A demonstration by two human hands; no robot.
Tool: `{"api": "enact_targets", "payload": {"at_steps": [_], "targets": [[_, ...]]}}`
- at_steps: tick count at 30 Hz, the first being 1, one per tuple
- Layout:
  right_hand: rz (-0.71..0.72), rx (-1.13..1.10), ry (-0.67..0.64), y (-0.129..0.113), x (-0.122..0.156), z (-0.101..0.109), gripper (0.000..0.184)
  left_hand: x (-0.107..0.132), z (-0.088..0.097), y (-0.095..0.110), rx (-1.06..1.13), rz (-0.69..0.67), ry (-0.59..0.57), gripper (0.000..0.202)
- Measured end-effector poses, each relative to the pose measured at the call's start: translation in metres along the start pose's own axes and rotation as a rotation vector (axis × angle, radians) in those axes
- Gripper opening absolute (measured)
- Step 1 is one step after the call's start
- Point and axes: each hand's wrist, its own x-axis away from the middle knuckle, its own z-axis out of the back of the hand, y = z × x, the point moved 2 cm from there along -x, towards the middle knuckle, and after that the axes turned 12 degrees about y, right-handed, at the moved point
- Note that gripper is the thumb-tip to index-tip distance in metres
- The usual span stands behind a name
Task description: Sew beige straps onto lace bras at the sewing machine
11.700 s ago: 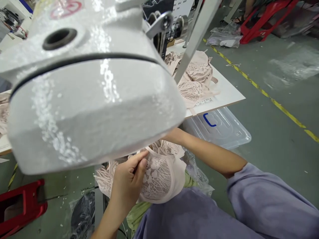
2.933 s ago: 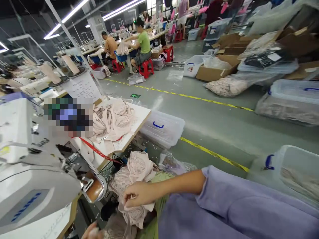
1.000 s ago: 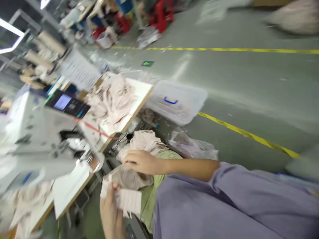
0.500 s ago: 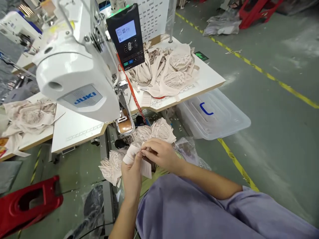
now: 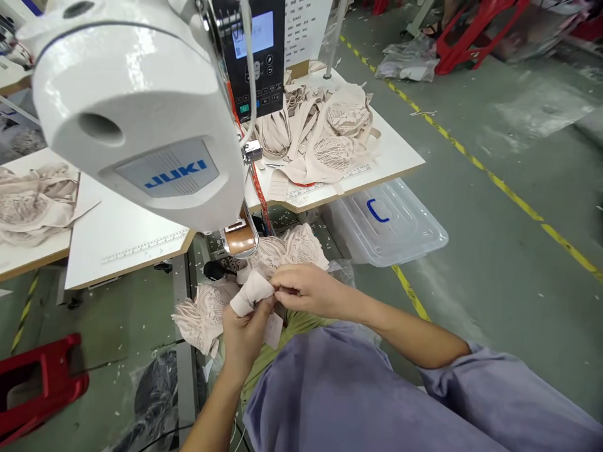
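Note:
A pale beige bra with lace cups hangs below the sewing machine's arm and lies partly over my lap. Its fabric band is folded over between my two hands. My left hand is closed on that band from below, thumb on top. At the band's right edge, my right hand pinches with thumb and fingers; what lies between those fingertips is hidden. A second lace cup part hangs at the left. Just above the hands is the machine's rounded end with a brown plate.
The white sewing machine head stands close on the upper left, its control panel beside it. More beige bras lie on the white table. A lidded plastic box is under the table's right side. A red stool stands lower left.
My view has moved nearer the machine, which looks larger. The band has turned and is folded over more between my hands. Both hands keep their hold near the same place.

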Motion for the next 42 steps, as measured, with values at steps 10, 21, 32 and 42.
{"api": "enact_targets", "payload": {"at_steps": [10,21,32,42], "targets": [[-0.249,-0.089,0.025,0.014,0.004,-0.006,0.010,-0.014,0.000,0.002,-0.067,-0.060,-0.127,0.024],[-0.220,0.061,-0.033,0.006,-0.001,0.013,0.011,-0.027,0.005,0.025,-0.077,-0.098,-0.375,0.020],[-0.140,0.152,-0.091,0.009,-0.011,0.014,0.010,-0.027,0.001,0.027,-0.169,-0.032,-0.293,0.018],[-0.594,-0.325,-0.201,0.023,-0.019,0.014,0.024,-0.035,-0.002,0.019,-0.034,0.072,-0.301,0.025]]}}
